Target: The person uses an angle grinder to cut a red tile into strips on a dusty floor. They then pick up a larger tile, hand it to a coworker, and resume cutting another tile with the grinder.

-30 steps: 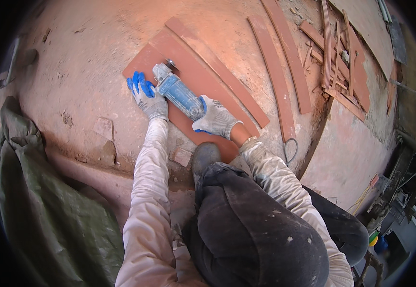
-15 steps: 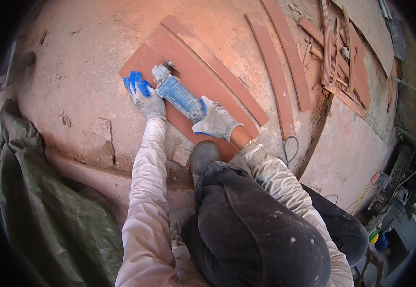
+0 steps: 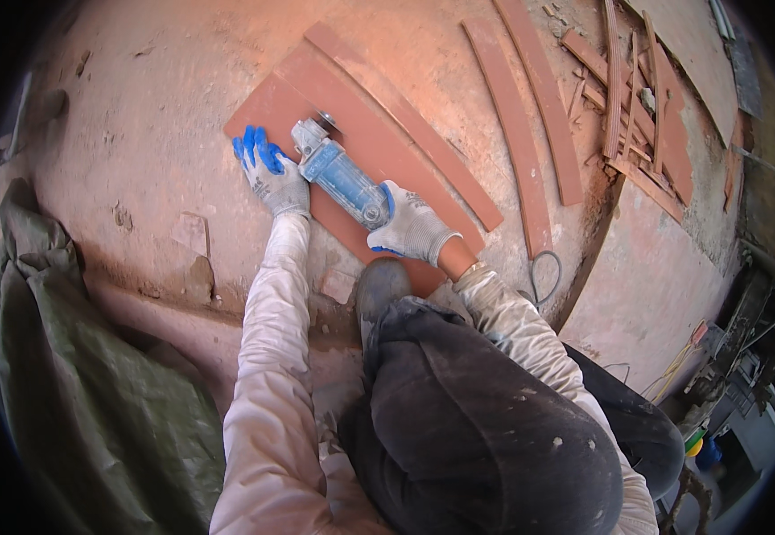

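My right hand, in a grey glove with blue coating, is closed around the rear body of a dusty blue angle grinder. The grinder's disc stands at its far end, over a reddish-brown flat board on the ground. Whether the disc cuts into the surface cannot be made out. My left hand, gloved alike, lies at the board's left edge beside the grinder's head, its blue fingers stretched out and apart. A long narrow strip of the same material lies along the board's far side.
Two more strips lie to the right, with a heap of broken pieces beyond. A grey cable loops by my right forearm. My boot is at the board's near edge. A green tarpaulin hangs at left.
The grinder and my right hand have shifted slightly to the right over the board. My left hand stays at the board's edge, and the whole view has moved a little.
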The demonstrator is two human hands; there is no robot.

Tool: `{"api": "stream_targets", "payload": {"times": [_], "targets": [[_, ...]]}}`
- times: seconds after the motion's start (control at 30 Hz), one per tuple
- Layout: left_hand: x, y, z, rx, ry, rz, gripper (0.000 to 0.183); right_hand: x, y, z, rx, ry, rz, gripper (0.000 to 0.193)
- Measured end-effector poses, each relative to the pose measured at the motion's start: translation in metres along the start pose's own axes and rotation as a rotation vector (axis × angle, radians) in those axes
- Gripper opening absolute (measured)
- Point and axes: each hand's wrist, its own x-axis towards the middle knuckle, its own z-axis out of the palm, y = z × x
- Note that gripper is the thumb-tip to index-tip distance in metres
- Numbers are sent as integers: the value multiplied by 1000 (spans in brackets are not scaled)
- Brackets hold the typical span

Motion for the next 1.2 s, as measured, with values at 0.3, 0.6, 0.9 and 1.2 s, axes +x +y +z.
{"api": "stream_targets", "payload": {"times": [0.3, 0.6, 0.9, 1.2], "targets": [[1, 1, 0, 2, 5, -1, 38, -1, 7, 2, -15, -5, -17, 88], [1, -4, 2, 2, 35, 38, 39, -9, 4, -3, -11, -19, 8, 90], [-1, -6, 3, 16, 26, 35, 39, -15, 6, -5, 14, -44, 29, 88], [0, -8, 3, 32, 20, 52, 38, -22, 17, -2, 21, -31, -11, 83]]}}
